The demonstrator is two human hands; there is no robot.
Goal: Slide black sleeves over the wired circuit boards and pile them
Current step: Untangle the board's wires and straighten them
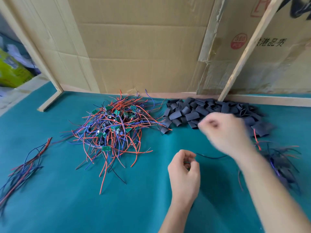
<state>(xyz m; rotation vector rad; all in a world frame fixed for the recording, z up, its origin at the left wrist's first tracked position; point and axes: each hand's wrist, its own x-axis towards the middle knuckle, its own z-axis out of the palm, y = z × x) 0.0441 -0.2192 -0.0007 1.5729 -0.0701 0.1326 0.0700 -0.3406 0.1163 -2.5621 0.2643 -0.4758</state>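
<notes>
A tangled heap of green circuit boards [111, 126] with red, blue and black wires lies at the table's middle left. A heap of short black sleeves [190, 111] sits against the back edge. My left hand [184, 167] is curled around a small wired board near the front centre, with a black wire [212, 156] trailing to the right from it. My right hand [225, 130] is blurred with motion at the front of the sleeve heap, fingers curled; whether it holds a sleeve I cannot tell. A pile of sleeved boards [282, 162] lies at the right, partly behind my right forearm.
Loose cut wires [25, 167] lie at the far left on the teal mat [84, 207]. Cardboard sheets [138, 47] and slanted wooden battens [249, 47] wall off the back. A wooden strip [50, 100] lies at the back left corner.
</notes>
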